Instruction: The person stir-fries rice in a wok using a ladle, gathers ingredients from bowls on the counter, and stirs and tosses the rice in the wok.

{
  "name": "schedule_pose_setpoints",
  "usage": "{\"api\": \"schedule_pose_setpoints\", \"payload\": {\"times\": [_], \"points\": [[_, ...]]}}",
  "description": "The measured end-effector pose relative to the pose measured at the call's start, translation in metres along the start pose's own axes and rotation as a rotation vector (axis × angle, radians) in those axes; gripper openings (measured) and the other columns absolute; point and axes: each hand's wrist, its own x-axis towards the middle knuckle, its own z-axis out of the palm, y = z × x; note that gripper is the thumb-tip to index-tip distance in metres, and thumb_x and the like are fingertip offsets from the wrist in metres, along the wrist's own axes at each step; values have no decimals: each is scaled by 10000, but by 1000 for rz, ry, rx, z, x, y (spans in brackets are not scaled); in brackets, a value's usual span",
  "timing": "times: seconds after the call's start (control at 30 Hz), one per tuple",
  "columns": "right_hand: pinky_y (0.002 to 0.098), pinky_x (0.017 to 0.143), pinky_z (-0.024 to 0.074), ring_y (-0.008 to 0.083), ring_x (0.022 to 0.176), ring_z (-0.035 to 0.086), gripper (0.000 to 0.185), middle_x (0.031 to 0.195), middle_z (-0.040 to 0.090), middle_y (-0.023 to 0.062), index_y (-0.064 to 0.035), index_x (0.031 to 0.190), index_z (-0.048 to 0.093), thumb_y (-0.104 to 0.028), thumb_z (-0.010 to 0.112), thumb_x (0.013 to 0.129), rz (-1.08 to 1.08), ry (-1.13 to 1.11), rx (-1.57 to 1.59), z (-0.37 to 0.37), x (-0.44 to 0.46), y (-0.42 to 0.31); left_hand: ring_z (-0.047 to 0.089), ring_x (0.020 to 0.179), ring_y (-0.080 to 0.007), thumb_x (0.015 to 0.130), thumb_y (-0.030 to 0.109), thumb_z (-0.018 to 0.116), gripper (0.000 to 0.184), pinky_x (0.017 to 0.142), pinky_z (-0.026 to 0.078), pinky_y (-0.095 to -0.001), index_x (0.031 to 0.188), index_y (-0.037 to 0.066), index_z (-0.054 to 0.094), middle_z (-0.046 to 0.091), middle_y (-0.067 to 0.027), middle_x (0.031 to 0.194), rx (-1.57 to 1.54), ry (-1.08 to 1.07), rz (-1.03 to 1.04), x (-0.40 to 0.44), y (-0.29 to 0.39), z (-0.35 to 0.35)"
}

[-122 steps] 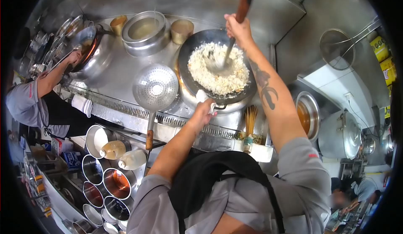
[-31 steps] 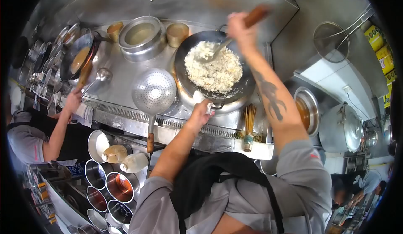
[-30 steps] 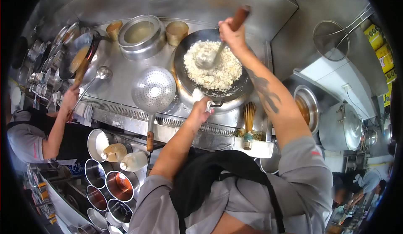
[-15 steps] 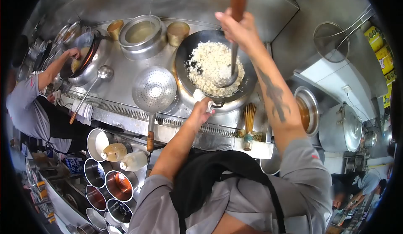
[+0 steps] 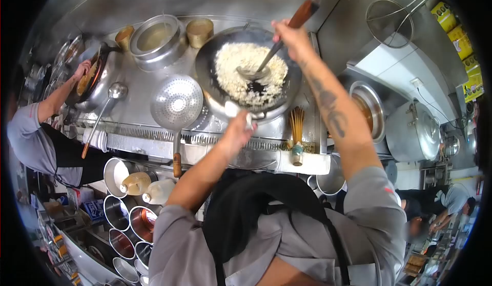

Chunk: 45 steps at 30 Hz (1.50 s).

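Observation:
Rice (image 5: 237, 59) lies spread in a black wok (image 5: 205, 63) on the steel range. My right hand (image 5: 293, 38) is closed round the wooden handle of a ladle (image 5: 270, 56), whose bowl rests in the rice near the middle of the wok. At the wok's near edge, my left hand (image 5: 238, 130) grips the wok's ear handle through a folded white cloth (image 5: 232, 109). To the left of the wok, a perforated skimmer (image 5: 177, 103) with a wooden handle lies across the range.
A lidded-looking metal pot (image 5: 156, 38) and a brown container (image 5: 199, 32) stand behind. A bamboo brush (image 5: 297, 132) is at the front right. Sauce pots (image 5: 122, 243) and bottles (image 5: 160, 191) sit lower left. A co-worker (image 5: 38, 142) handles another wok at left.
The ladle has swung from upright to slanting, its bowl moving from the wok's near right into the middle of the rice. A dark patch of bare wok now shows near it.

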Motion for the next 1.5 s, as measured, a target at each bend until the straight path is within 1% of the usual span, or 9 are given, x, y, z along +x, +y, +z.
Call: {"api": "schedule_pose_setpoints", "payload": {"times": [0.53, 0.67, 0.73, 0.83, 0.97, 1.17, 1.27, 1.33, 1.5], "points": [[260, 353, 344, 101, 380, 438, 225, 542, 475, -2, -84, 694, 496, -161, 635, 853, -278, 177, 177, 35, 11, -154, 597, 712, -218, 899, 190, 529, 200, 452, 473, -330, 1075, 111, 480, 595, -88, 880, 111, 34, -206, -27, -71, -104], [257, 350, 327, 100, 372, 396, 265, 512, 428, -18, -101, 651, 475, -178, 637, 846, -158, 81, 320, 29, 4, -165, 575, 709, -182, 932, 203, 485, 144, 482, 465, -274, 1010, 85, 512, 592, -67, 858, 602, -148, 394, -38, -10, -34], [250, 339, 307, 87, 366, 353, 279, 503, 396, -29, -114, 643, 454, -190, 632, 843, -99, 80, 329, 24, 8, -185, 569, 700, -180, 946, 204, 467, 145, 482, 458, -255, 1001, 79, 515, 596, -65, 866, -19, 99, -140, -48, 2, 10], [261, 384, 389, 108, 408, 494, 193, 542, 528, 15, -43, 701, 555, -174, 615, 829, -179, -86, -205, -15, 37, -115, 557, 693, -194, 943, 188, 454, 138, 494, 461, -281, 992, 77, 520, 590, -70, 870, -52, 92, -135, -59, 13, 21], [284, 366, 359, 113, 379, 424, 159, 527, 466, 42, -9, 731, 492, -56, 574, 859, -161, 218, 253, 37, -8, -35, 555, 706, -203, 900, 149, 483, 115, 514, 461, -293, 990, 85, 517, 561, -83, 842, 158, -84, 34, -3, -39, -61], [256, 325, 305, 88, 364, 376, 231, 499, 417, -31, -91, 668, 503, -161, 607, 863, -311, 355, 269, 15, -36, -230, 564, 710, -165, 904, 181, 489, 134, 514, 462, -279, 996, 89, 524, 572, -64, 830, 46, 38, 11, -25, -28, -50], [266, 362, 342, 103, 380, 400, 225, 513, 443, -9, -62, 697, 521, -161, 579, 890, -393, -95, 778, -45, 3, -235, 543, 682, -157, 840, 129, 554, 113, 504, 442, -269, 936, 69, 545, 571, -51, 799, 38, -7, -56, 41, 16, -32], [292, 425, 387, 119, 429, 427, 303, 515, 446, 31, -43, 671, 487, -199, 538, 926, -592, -80, 400, -32, -15, -243, 540, 680, -166, 829, 124, 557, 115, 498, 442, -273, 929, 69, 539, 562, -54, 795, 64, 29, -31, 60, 10, -32], [259, 411, 374, 108, 431, 441, 202, 557, 480, 15, -60, 750, 480, -146, 623, 862, -188, 203, 45, 33, -6, -35, 531, 672, -186, 837, 138, 562, 105, 492, 453, -312, 906, 70, 522, 542, -69, 802, 86, 45, -46, 64, 12, -25]]}}
